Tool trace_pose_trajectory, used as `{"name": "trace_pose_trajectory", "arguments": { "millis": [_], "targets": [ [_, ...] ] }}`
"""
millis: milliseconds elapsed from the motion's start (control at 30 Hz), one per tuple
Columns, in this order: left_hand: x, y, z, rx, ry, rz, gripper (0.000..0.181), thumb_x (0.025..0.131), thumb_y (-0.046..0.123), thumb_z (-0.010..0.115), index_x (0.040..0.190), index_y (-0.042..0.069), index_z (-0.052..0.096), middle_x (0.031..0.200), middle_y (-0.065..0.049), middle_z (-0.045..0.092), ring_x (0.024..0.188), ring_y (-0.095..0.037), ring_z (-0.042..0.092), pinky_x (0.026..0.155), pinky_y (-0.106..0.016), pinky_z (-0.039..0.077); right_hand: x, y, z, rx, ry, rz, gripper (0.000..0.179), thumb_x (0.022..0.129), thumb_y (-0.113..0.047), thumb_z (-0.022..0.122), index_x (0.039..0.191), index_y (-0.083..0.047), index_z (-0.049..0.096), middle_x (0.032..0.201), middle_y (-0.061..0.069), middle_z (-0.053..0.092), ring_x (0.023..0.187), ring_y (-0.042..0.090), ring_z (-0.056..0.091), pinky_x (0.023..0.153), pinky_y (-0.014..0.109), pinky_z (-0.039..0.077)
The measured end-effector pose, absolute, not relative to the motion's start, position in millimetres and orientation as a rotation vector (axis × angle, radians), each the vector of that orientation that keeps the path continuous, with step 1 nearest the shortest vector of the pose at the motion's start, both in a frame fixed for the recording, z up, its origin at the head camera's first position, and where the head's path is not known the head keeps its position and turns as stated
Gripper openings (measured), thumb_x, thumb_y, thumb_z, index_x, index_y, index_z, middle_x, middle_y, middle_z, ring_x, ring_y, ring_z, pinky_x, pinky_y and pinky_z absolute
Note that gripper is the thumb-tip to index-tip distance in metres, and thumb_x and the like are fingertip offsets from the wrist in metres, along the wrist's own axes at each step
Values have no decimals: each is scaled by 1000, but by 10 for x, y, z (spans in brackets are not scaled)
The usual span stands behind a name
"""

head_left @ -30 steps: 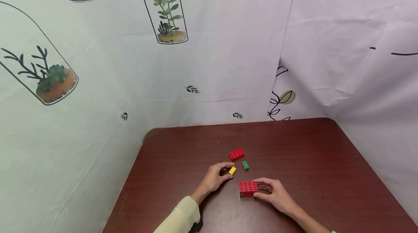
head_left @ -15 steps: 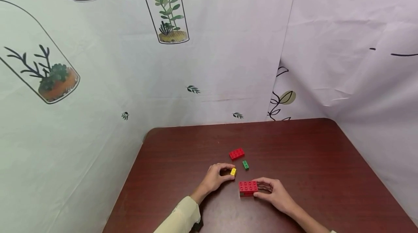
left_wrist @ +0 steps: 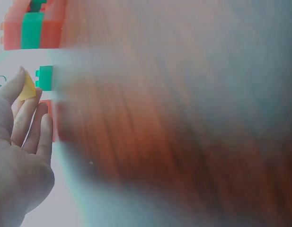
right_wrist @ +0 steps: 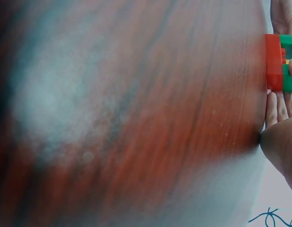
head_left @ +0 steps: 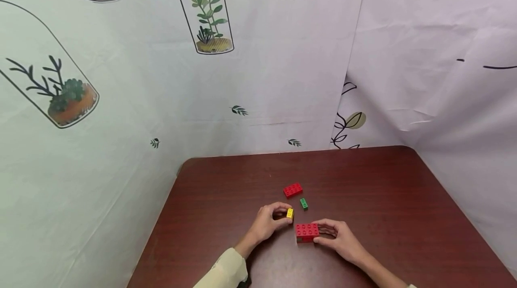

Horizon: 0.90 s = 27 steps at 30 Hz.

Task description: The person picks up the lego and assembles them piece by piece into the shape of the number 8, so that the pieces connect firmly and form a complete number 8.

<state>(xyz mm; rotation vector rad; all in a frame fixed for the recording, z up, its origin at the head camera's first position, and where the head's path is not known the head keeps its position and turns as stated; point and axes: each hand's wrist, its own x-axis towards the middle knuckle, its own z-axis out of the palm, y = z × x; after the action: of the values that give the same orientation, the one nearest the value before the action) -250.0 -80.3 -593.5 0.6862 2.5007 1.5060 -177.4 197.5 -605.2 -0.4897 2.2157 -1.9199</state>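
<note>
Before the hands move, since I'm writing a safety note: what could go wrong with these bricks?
The left hand pinches a small yellow brick, which might slip out. The green brick lies close by and could get knocked. The brick stack gripped by the right hand has a gap in its middle layer, so uneven pressing might loosen it.

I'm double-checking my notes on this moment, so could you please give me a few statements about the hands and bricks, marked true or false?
1. The left hand pinches a yellow brick. True.
2. The loose green brick lies closer to the red-topped stack than the loose red brick does. True.
3. That yellow brick sits on the red-topped stack. False: it is apart from it.
4. The right hand grips the loose red brick. False: it grips the red-topped stack.
5. The red-topped stack shows green between red layers. True.
</note>
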Motion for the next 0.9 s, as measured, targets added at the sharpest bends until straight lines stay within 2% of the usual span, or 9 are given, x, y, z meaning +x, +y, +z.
{"name": "trace_pose_trajectory", "arguments": {
  "millis": [133, 367, 567, 700, 900],
  "targets": [
    [-2449, -791, -5890, 685, 2481, 1560, 31, 92, 18, 85, 122, 17, 75, 115, 5, 77, 106, -9, 72, 93, -29, 59, -1772, 1971, -6056, -504, 2227, -1916, 39, 95, -8, 81, 128, 8, 68, 122, 25, 72, 109, 11, 73, 90, 25, 59],
    [-2334, -752, -5795, 780, 2407, 1663, 41, 92, 14, 85, 131, 6, 74, 115, 0, 78, 105, -13, 75, 93, -30, 60, -1778, 1972, -6037, -482, 2231, -1906, 39, 95, -9, 81, 128, 7, 68, 123, 24, 72, 109, 11, 73, 89, 23, 59],
    [-2200, -696, -5721, 816, 2353, 1707, 39, 92, 14, 84, 128, 4, 74, 113, -5, 78, 103, -19, 76, 91, -37, 62, -1778, 1976, -6029, -482, 2215, -1912, 39, 96, -10, 80, 129, 7, 68, 124, 23, 72, 110, 12, 73, 89, 24, 59],
    [-2122, -665, -5687, 836, 2381, 1678, 35, 92, 15, 85, 125, 6, 75, 114, -3, 78, 103, -19, 75, 90, -40, 62, -1776, 1976, -6039, -495, 2220, -1921, 38, 95, -8, 81, 128, 7, 68, 123, 24, 72, 109, 12, 73, 89, 24, 59],
    [-2046, -651, -5684, 866, 2483, 1578, 35, 91, 21, 86, 122, 9, 75, 111, 5, 78, 104, -11, 73, 90, -38, 62, -1777, 1976, -6054, -495, 2218, -1928, 38, 95, -8, 81, 128, 7, 69, 123, 25, 72, 109, 11, 73, 89, 24, 59]
  ]
}}
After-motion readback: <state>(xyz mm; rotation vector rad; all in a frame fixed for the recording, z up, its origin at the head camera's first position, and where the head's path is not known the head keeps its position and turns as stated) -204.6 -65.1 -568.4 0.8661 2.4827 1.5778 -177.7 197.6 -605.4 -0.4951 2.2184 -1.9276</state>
